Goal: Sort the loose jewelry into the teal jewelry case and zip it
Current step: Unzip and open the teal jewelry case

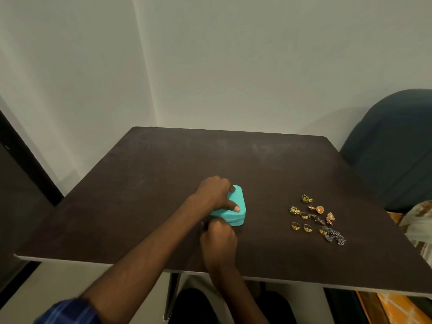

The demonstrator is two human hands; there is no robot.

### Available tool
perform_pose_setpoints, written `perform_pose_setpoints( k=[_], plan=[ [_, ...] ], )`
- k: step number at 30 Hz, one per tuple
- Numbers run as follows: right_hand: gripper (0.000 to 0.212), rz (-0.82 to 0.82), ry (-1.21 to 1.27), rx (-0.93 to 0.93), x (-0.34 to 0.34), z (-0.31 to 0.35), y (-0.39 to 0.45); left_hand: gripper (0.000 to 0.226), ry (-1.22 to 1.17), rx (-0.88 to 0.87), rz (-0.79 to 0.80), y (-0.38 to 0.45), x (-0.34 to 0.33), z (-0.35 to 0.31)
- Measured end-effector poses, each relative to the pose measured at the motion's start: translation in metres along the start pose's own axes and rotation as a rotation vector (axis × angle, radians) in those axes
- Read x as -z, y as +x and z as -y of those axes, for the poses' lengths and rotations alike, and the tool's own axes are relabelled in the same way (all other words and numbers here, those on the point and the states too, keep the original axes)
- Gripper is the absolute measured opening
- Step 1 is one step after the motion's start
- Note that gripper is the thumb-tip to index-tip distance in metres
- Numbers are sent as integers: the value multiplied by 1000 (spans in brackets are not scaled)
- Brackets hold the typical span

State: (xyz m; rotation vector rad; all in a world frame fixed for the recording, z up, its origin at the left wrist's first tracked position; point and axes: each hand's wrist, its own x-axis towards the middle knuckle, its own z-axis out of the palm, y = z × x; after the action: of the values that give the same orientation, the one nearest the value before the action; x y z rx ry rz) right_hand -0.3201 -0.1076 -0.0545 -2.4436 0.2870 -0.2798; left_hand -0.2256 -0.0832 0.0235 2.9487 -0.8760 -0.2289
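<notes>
At the bottom left of the frame a blue checked sleeve [67, 311] covers the upper part of the left arm. Both forearms reach up over the near edge of the dark brown table [145, 183].

A little below the centre of the frame, the right hand [218, 244] lies on the table with its fingers curled at the near left corner of the case. They seem to pinch something small and dark there, but it is too small to tell what.

Just above it, the left hand [214, 192] grips the teal jewelry case [236, 206] from the top. The thumb lies along the lid near the front edge, and the other fingers are bent over the far side. This hand hides the left half of the case. There is one case, it is closed, and it stands in the middle of the table.

At the right of the frame, well apart from the case, the loose jewelry [315, 218] lies in one group. I count about three gold rings [295, 226], two green and gold earrings [306, 198] and some other gold and silver pieces, which are too tangled to count.

Farther right, behind the table, there is a dark blue chair [397, 148]. A pale wall [233, 66] fills the upper part of the frame.
</notes>
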Motion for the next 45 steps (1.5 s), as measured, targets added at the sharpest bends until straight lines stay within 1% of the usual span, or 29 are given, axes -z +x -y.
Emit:
perform_pose_setpoints(
  k=[2,3,4,5,6,7,8,9,10,11,12,14,15,16,18,20,24,26,31,34,38,40,41,42,43,45],
  plan=[
    [24,59,16,75,8,-6,-1,73,-38,-12,0,-4,0,2],
    [24,61,41,128,14,-11,-2,70,-116,-14,-25,-8,-2,5],
    [22,6,74,188,20,-19,-3,67,-243,-11,-72,-13,-4,9],
    [19,-95,98,251,28,-28,-2,64,-388,1,-148,-21,-8,15],
    [16,-203,108,298,37,-36,2,61,-515,22,-244,-30,-12,21],
    [18,-274,117,322,48,-44,7,60,-609,63,-333,-39,-19,28],
    [28,-272,115,321,57,-50,16,60,-671,123,-393,-47,-27,34],
    [41,-211,101,319,66,-54,25,62,-707,184,-404,-54,-36,40],
    [56,-116,73,314,72,-59,35,63,-719,232,-370,-60,-43,45],
    [68,-11,39,313,77,-62,44,64,-718,254,-311,-64,-49,48],
    [78,87,8,318,79,-63,52,63,-699,241,-254,-68,-53,51],
    [89,250,-48,354,79,-64,65,61,-612,140,-199,-72,-57,52],
    [91,315,-82,363,77,-65,69,54,-567,92,-192,-72,-59,51],
    [91,367,-114,364,74,-66,72,43,-538,67,-197,-72,-62,50],
    [88,425,-149,355,70,-69,75,24,-498,51,-268,-70,-68,50],
    [82,416,-139,345,68,-69,75,16,-487,52,-329,-67,-74,51],
    [75,399,-140,351,71,-67,75,17,-439,-3,-337,-62,-80,57],
    [74,409,-157,351,72,-66,76,17,-414,3,-339,-59,-78,62],
    [73,412,-188,350,74,-63,74,17,-315,105,-398,-33,-68,72],
    [74,411,-200,349,74,-62,73,18,-252,139,-404,-11,-63,73],
    [75,404,-200,349,74,-63,74,20,-150,116,-390,9,-58,69],
    [75,402,-196,352,74,-64,75,18,-162,81,-390,12,-58,70],
    [75,405,-196,355,75,-64,75,20,-223,35,-390,11,-59,72],
    [75,409,-195,357,75,-64,76,29,-306,-31,-375,7,-59,75],
    [75,411,-187,356,76,-64,77,42,-385,-113,-330,0,-59,78],
    [75,408,-169,354,78,-63,80,66,-447,-256,-221,-15,-60,84]
  ],
)
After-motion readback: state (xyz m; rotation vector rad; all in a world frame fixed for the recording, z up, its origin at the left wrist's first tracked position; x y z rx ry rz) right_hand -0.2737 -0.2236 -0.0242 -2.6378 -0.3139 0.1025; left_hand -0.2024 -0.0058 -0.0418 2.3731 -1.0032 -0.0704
